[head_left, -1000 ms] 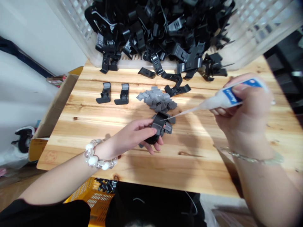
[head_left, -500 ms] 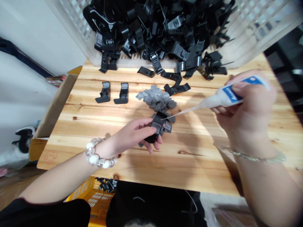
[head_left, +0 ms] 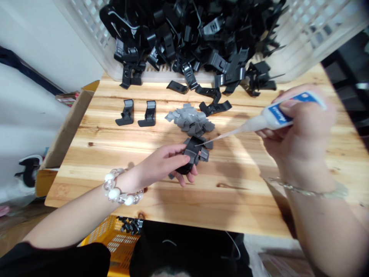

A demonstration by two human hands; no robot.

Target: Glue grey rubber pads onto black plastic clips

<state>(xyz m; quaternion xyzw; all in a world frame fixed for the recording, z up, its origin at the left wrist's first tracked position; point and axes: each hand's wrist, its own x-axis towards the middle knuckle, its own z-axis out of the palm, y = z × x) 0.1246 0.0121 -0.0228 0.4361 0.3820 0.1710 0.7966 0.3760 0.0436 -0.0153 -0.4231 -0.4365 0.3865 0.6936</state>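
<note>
My left hand [head_left: 161,163] is closed around a black plastic clip [head_left: 188,159], holding it just above the wooden table [head_left: 201,192]. My right hand [head_left: 300,130] grips a white glue bottle with a blue label [head_left: 276,114]. The bottle's long thin nozzle [head_left: 219,137] points left, and its tip rests on the top of the held clip. A small heap of grey pads [head_left: 190,120] lies right behind the clip.
A white slatted crate [head_left: 86,42] on its side spills many black clips [head_left: 198,38] onto the table's far edge. Two clips [head_left: 137,114] stand apart at left. A cardboard box [head_left: 69,127] sits off the left edge; a yellow basket [head_left: 115,240] is below the near edge.
The nozzle tip has crept slightly left onto the clip. Both hands are otherwise still.
</note>
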